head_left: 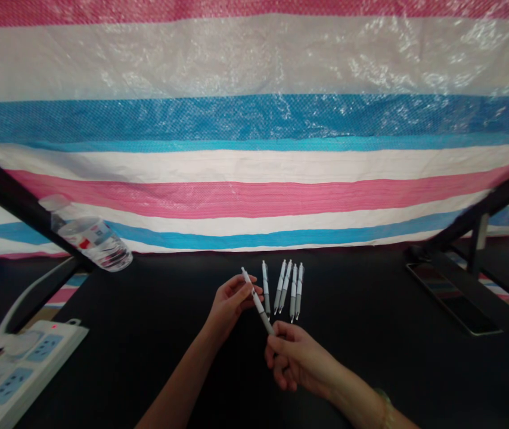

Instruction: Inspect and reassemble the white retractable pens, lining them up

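Between my two hands a white and grey pen (258,304) is held at a slant above the black table. My left hand (232,298) grips its upper white part between thumb and fingers. At the lower grey end, the thumb and fingertips of my right hand (297,354) are closed on it and hide its tip. Just beyond lie several similar pens, grey ends toward me. A single pen (266,286) is nearest my left hand, a pair (282,287) lies to its right, and another pair (296,292) is farthest right.
A power strip (40,357) with a plugged-in white cord is at the lower left. Behind it a clear plastic bottle (98,243) leans by a black bar. A phone (453,298) lies at the right. Striped plastic sheeting (254,199) hangs behind the table (147,369).
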The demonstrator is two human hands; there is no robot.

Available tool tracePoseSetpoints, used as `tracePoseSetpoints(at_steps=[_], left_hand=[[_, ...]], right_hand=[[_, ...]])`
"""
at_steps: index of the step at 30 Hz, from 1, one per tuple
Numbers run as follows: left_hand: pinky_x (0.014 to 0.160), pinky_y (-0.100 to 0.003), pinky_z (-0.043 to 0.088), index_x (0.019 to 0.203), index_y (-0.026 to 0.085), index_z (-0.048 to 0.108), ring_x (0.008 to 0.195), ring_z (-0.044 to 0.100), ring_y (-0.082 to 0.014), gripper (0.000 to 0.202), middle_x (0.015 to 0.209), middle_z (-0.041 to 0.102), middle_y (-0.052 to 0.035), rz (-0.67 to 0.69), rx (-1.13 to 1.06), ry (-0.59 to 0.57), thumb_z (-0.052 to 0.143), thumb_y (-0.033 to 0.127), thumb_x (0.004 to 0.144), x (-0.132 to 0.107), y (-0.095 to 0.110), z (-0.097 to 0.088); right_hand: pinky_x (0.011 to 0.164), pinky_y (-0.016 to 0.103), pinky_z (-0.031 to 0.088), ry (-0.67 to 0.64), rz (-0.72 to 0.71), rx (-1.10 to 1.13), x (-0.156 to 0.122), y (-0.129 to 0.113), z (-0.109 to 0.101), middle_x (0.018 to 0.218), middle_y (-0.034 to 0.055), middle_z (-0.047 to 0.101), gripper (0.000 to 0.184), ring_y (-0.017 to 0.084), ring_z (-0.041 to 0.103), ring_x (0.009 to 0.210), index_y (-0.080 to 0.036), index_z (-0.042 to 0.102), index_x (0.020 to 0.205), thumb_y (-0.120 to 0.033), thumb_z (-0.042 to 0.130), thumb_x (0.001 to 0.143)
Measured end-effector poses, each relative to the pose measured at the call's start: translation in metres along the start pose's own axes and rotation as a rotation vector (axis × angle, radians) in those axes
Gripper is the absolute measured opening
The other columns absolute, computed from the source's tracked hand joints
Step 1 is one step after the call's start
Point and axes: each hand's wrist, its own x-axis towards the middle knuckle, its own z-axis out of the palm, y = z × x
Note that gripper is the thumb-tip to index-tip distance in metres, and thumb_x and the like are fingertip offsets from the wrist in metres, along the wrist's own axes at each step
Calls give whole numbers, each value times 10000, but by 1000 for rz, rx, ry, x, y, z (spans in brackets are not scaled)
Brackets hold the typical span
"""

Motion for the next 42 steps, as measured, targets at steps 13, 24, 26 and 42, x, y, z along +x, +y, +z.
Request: tracePoseSetpoints(at_steps=[13,24,26,42], left_hand=[[679,-273,574,881,132,699,686,705,-173,316,744,728,-44,3,-117,-83,873,304,681,3,-7,-6],[656,-265,549,1213,164,571,647,680,-151,538,773,726,-39,57,19,-41,807,334,759,-1,-5,0],[644,-269,547,1294,211,473,633,678,-150,621,783,735,-30,81,58,-26,793,324,773,-3,-4,1],[607,-275,559,1150,212,478,619,693,-170,498,766,748,-42,129,205,-49,773,347,773,-2,-7,-1]], right_hand=[[382,176,283,15,52,140,2,-1,-5,515,-30,549,420,62,454,380,-166,514,700,-484,787,690],[332,182,266,-12,-10,-197,2,-5,-4,562,17,621,532,75,472,338,-112,615,850,-639,609,781],[328,177,261,44,-103,-380,1,-7,-3,578,1,619,509,63,455,329,-113,618,894,-614,571,814],[321,177,258,154,-192,-488,6,-7,-8,564,-27,604,330,64,441,316,-125,602,921,-391,474,775]])
